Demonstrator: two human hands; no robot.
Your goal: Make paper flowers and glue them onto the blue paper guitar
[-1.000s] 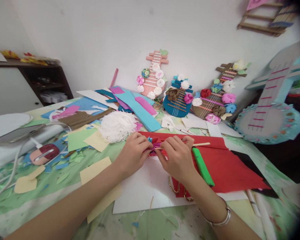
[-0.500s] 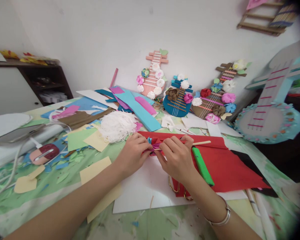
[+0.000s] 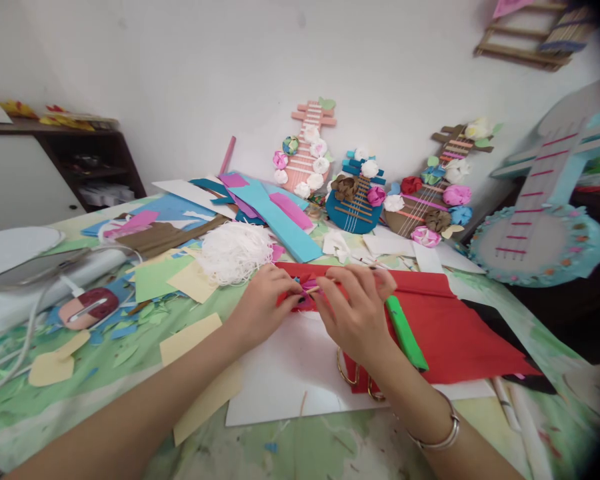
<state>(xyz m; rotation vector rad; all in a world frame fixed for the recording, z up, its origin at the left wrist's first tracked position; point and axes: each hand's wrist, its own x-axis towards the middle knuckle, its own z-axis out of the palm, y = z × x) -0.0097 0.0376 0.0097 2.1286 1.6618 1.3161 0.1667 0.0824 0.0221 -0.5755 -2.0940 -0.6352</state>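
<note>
My left hand [image 3: 263, 305] is closed in a pinch on a small crumpled piece of purple paper [image 3: 309, 285], with a bit of blue beside it. Close by on the right, my right hand [image 3: 356, 315] holds a thin pale stick [image 3: 315, 289] between thumb and fingers, its tip at the purple paper. Most of the stick is hidden behind the fingers. Under and beyond both hands lies red crepe paper [image 3: 445, 333]. A green stick of clay or wrapped bar [image 3: 405, 333] rests on it by my right wrist. Gold scissor-like loops [image 3: 347, 370] show beneath that wrist, above a white sheet [image 3: 280, 387].
White string [image 3: 237, 253] is heaped left of centre, near yellow paper [image 3: 193, 340] and green scraps. Blue paper strips [image 3: 275, 217] lie behind. Paper-flowered instrument models [image 3: 355, 207] lean on the wall. A pink-and-maroon case [image 3: 89, 308] and cables sit at left.
My right hand's fingers have lifted and turned slightly, and the stick's long end no longer sticks out to the right. My left hand has shifted only a little.
</note>
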